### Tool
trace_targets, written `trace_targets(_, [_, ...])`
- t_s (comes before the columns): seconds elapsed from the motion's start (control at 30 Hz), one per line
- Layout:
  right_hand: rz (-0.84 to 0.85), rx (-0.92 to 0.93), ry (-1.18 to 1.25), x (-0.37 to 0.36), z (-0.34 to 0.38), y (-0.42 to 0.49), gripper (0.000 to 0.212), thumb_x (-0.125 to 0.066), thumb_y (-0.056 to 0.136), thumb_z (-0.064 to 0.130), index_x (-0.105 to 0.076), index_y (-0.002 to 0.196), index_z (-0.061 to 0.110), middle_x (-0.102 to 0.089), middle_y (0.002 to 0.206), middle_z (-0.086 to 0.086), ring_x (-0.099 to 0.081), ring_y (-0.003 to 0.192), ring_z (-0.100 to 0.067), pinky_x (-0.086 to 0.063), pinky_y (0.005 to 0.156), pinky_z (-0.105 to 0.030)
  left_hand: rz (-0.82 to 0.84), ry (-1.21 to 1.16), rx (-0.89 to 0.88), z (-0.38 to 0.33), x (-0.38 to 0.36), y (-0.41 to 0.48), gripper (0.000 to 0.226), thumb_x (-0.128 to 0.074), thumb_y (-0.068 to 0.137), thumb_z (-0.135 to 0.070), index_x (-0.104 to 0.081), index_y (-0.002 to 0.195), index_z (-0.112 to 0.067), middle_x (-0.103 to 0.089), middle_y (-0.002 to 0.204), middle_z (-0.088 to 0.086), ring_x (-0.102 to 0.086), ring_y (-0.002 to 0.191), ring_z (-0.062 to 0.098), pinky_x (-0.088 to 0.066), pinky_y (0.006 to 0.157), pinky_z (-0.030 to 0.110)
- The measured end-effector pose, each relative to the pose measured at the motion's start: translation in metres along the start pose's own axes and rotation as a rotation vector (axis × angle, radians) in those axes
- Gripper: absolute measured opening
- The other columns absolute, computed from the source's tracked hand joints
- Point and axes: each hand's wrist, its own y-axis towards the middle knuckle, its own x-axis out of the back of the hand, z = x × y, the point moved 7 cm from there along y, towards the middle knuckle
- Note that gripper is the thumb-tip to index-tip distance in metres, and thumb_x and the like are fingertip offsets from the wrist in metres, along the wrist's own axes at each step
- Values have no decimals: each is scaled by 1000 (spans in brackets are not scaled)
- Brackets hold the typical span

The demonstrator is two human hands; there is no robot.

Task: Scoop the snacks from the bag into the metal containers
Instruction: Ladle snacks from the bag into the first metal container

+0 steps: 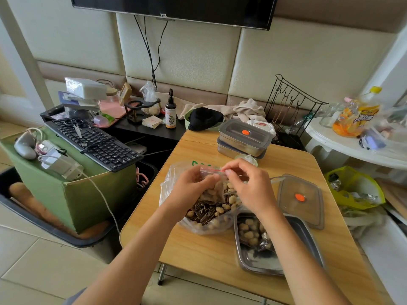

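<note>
1. The left hand [193, 183] and the right hand [248, 183] met above the large clear plastic bag [204, 227], which lay open on the light wooden desk [198, 249].
2. Both held a small clear zip pouch with a red seal line [211, 172]. The left grip curled round its filled body, and the right grip pinched its top edge between thumb and forefinger.
3. The snacks sat loose in the large bag as striped sunflower seeds [204, 211] and pale coated nuts [229, 201]. The bag lay just left of the open rectangular metal container [259, 260].
4. That container held only a modest heap of nuts at its far end, and its near half was bare metal. The filling therefore looked early.
5. Two stacked, lidded metal containers [244, 137] waited at the desk's far edge; what they held could not be told. No scoop was in view.
6. A grey translucent lid with an orange dot [308, 208] lay flat beside the open container.
7. A black keyboard [94, 142] rested on a green box [44, 186] to the left, well apart from the work.
8. The right forearm crossed over the open container, so it probably had to shift before anything went in. The pouch also occupied both hands.
</note>
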Motion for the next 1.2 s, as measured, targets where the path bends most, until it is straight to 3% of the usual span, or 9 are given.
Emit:
trace_targets(0.1, [-6,-94,91,-3,-6,-1,11,-69,98,14,-73,103,22,-74,95,13,-71,91,-7,-57,78,-20,-23,-75,42,1,3,1,25,-70,97,-18,-68,115,-2,-73,104,23,-72,81,23,-60,64,25])
trace_targets(0.2, [36,-312,330,-16,-19,-5,15,-71,98,20,-68,112,23,-74,104,5,-71,101,-11,-58,88,-27,-55,-103,60,3,3,2,22,-69,97,-22,-70,112,-6,-72,108,24,-73,92,35,-64,76,38])
trace_targets(0.33, [70,-460,494,-27,-23,-10,6,-70,98,14,-73,102,11,-77,98,-10,-71,93,-12,-55,81,-17,-66,-103,41,2,3,2,18,-68,99,-25,-73,108,-10,-73,105,25,-71,98,44,-62,83,48])
trace_targets(0.47, [11,-477,569,-26,-25,-11,7,-69,98,10,-73,97,5,-77,84,-1,-71,80,-6,-54,73,-15,-74,-108,39,0,1,-1,17,-68,99,-27,-75,105,-13,-77,98,17,-74,88,36,-62,80,46])
trace_targets(0.6, [3,-485,560,-30,-26,-13,9,-69,99,15,-74,99,8,-79,90,-7,-75,87,-17,-60,86,-29,-121,-88,41,3,3,1,16,-69,98,-30,-75,104,-16,-77,98,14,-75,92,36,-62,83,49])
trace_targets(0.73, [-41,-476,537,-30,-29,-11,9,-68,98,15,-73,94,8,-77,90,-16,-74,89,-30,-61,90,-43,-122,-134,43,3,-1,0,17,-69,99,-25,-74,104,-10,-73,94,25,-72,75,26,-59,60,28])
trace_targets(0.83, [-60,-442,493,-27,-26,-10,10,-68,98,13,-71,90,9,-77,86,-12,-74,85,-24,-61,84,-38,-140,-132,41,3,-2,0,16,-68,99,-23,-73,104,-9,-76,87,16,-72,68,17,-55,56,21])
trace_targets(0.9, [-70,-408,436,-25,-23,-9,11,-68,98,14,-71,87,11,-76,84,-7,-73,84,-18,-59,81,-33,-141,-135,44,4,-2,1,16,-68,99,-23,-73,105,-10,-77,88,12,-72,70,15,-54,56,21])
trace_targets(1.2, [-28,-276,284,-24,-17,-6,12,-66,98,24,-69,86,24,-74,83,1,-71,85,-21,-59,83,-51,-98,-146,60,5,-6,3,26,-74,93,-31,-74,107,-9,-78,95,14,-76,90,32,-64,67,36])
